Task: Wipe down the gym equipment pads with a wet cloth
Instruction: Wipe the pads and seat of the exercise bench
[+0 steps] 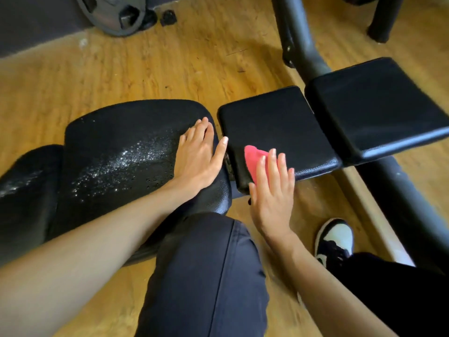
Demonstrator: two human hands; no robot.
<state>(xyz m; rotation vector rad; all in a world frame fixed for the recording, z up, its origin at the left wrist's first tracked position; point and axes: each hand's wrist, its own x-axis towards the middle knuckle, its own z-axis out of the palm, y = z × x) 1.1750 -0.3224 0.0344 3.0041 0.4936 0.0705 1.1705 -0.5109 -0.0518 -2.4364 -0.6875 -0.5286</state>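
A dark-trousered knee (206, 276) fills the bottom centre. Above it the left hand (198, 161) lies flat, fingers straight, on the big pad (121, 147) at centre left, which glistens with droplets. The right hand (273, 190), fingers also straight, presses the pink cloth (252, 156) onto the middle pad (272, 122) at its lower edge. This pad's wiping seems barely begun. The next move probably calls for sweeping the cloth across it, toward upper right.

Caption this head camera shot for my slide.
Right hand presses a pink cloth on the middle bench pad; left hand rests on the droplet-speckled pad.
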